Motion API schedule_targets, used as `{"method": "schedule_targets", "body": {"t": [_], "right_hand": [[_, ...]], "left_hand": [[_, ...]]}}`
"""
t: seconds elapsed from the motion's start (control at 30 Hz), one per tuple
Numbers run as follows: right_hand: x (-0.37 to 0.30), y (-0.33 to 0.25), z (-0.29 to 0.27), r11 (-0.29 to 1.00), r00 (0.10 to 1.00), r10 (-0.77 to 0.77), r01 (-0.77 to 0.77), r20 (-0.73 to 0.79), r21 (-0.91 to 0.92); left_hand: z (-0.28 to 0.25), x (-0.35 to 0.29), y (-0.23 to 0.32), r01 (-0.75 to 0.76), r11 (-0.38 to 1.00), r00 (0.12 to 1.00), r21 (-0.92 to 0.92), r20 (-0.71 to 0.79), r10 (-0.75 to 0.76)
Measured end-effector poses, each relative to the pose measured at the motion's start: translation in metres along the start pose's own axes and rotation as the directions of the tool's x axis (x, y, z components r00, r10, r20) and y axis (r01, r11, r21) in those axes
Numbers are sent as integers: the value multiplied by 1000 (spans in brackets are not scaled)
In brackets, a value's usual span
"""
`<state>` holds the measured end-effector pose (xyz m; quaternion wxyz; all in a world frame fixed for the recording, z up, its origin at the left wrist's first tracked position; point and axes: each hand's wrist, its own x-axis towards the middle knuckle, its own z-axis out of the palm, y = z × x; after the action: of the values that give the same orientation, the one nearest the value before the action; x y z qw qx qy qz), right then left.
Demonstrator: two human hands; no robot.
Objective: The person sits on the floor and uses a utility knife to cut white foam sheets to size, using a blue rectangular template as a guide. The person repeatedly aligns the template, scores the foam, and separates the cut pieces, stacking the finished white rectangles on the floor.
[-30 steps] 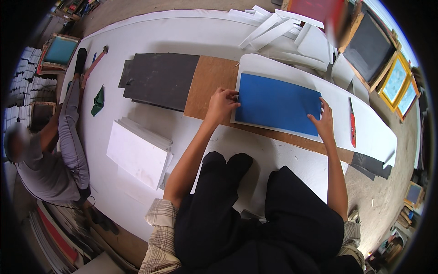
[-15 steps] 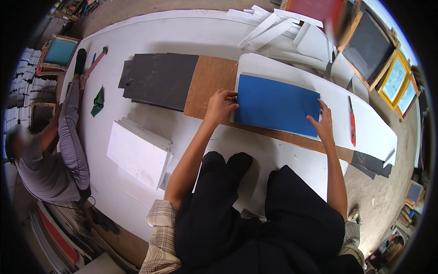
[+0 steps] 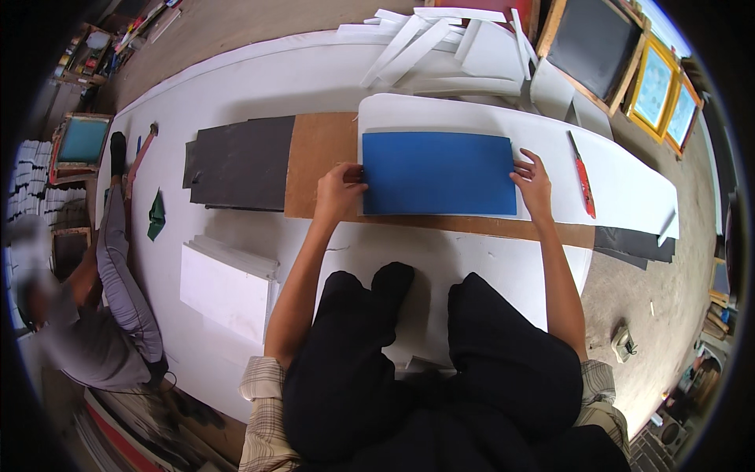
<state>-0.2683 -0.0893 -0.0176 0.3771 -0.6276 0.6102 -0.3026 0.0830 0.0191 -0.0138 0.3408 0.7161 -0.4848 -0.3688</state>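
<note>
A blue rectangular sheet (image 3: 439, 173) lies flat in front of me, partly over a white board (image 3: 440, 112) with a rounded corner and a long brown board (image 3: 322, 161). My left hand (image 3: 340, 191) pinches the sheet's left edge, thumb and fingers curled together. At its right edge, my right hand (image 3: 532, 185) has the thumb and bent fingers against the border, the index finger raised a little. Beyond that hand, a red-handled knife (image 3: 583, 179) rests on the white board.
Dark grey sheets (image 3: 240, 164) lie left on the white work surface (image 3: 299, 82), with stacked white boards (image 3: 226, 287) nearer me. White offcuts (image 3: 425, 43) pile up at the back. A green scrap (image 3: 156, 216) and a seated person (image 3: 102, 338) are farther left. Framed screens (image 3: 594, 51) stand back right.
My view has shifted, so the scene sits differently. The blue sheet has been turned slightly and now lies straighter along the brown board. Both hands remain at its ends.
</note>
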Motion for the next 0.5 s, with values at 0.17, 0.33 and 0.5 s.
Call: {"method": "schedule_targets", "body": {"t": [0.17,0.33,0.5], "right_hand": [[-2,3,-2,988,1000,6,-4,-17,157],[-4,5,-3,981,999,3,7,-48,194],[-5,9,-6,980,1000,17,-12,-25,198]], "left_hand": [[-5,1,-2,5,1000,1000,-29,15,-4],[-7,-1,7,72,997,995,-23,76,-70],[-4,1,2,54,998,998,-30,42,-53]]}}
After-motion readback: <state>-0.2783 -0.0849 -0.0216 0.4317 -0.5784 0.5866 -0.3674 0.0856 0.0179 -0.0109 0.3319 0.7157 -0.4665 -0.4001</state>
